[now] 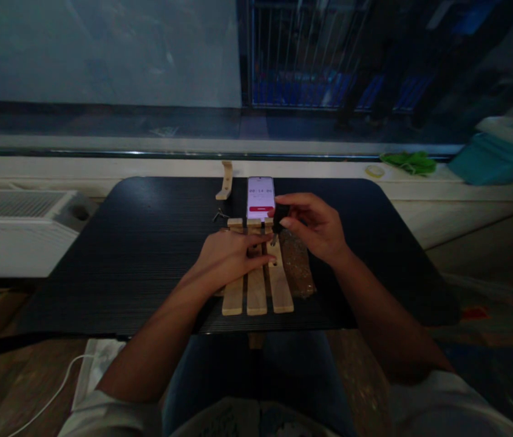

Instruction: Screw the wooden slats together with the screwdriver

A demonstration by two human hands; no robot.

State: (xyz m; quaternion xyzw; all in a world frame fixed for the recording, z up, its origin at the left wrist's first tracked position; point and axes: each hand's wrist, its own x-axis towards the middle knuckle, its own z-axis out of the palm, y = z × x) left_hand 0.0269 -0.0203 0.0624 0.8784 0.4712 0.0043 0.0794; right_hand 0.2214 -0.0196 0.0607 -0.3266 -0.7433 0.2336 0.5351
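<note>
Three light wooden slats (256, 297) lie side by side on the dark table, running toward me. My left hand (233, 255) rests across them, fingers stretched to the right slat on either side of a spot with dark holes. My right hand (317, 224) grips a short screwdriver (280, 217) by its black handle. The screwdriver's tip points down at the upper hole of the right slat. Whether a screw sits under the tip is too small to tell. A few loose screws (220, 213) lie left of the slats' far ends.
Behind the slats a lit phone (260, 197) shows a timer. A curved wooden piece (226, 182) stands at the table's (147, 243) back edge. Clear plastic wrap (299, 267) lies under the slats. On the sill are a green leafy item (411, 162) and a teal bin (497, 155).
</note>
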